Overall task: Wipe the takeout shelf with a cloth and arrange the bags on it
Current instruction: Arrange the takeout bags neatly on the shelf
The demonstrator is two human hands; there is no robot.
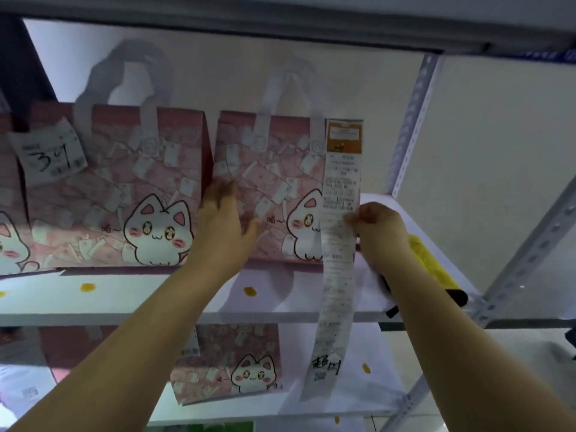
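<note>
Head view: my left hand [223, 219] is lying flat, fingers straight, against the left edge of the pink cat bag [274, 182], which is standing upright on the takeout shelf [124, 294] between my two hands. My right hand [378, 227] is pinching the long receipt [338, 244] hanging from the bag's top corner. A second bag [118, 188] is standing just outside my left hand, and the yellow cloth [433, 263] is lying behind my right wrist. I am judging the bag light, soft-sided and easily tipped. It is best taken at its side edges or handles, since the thin receipt may tear.
</note>
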